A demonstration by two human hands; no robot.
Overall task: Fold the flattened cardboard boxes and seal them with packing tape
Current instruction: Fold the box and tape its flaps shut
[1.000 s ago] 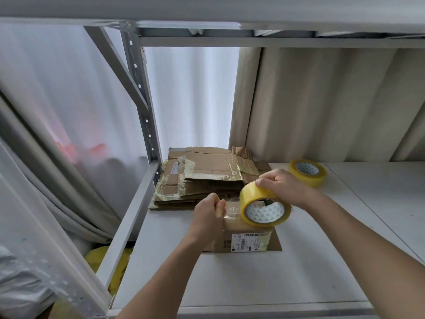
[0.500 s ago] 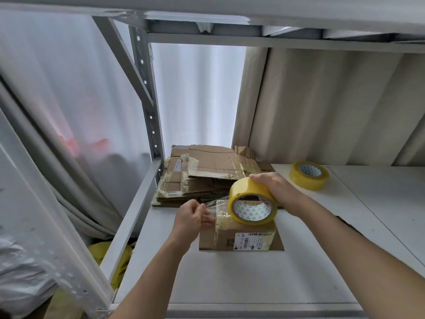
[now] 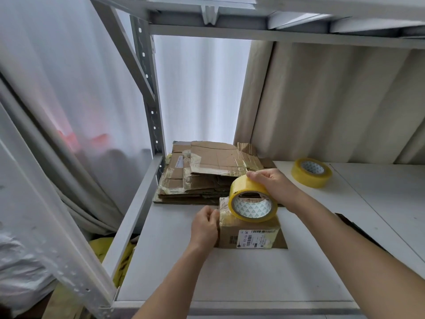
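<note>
Taping of a small cardboard box at the left end of a grey metal shelf.

The cardboard box [image 3: 250,233] sits on the shelf board [image 3: 230,272], just in front of the stack of flattened boxes [image 3: 207,173], well back from the front lip, with open board to its right and front. The right hand [image 3: 273,183] grips the yellow tape roll [image 3: 251,201] over its top rim, standing on edge on the box top. The left hand [image 3: 204,226], fingers curled, presses the box's left side; whether it pinches the tape end cannot be told. Since half a second ago both hands have come down and the roll now touches the box. A second tape roll [image 3: 311,172] lies flat to the far right; the upright post [image 3: 149,100] and curtain [image 3: 322,100] close off left and rear.
</note>
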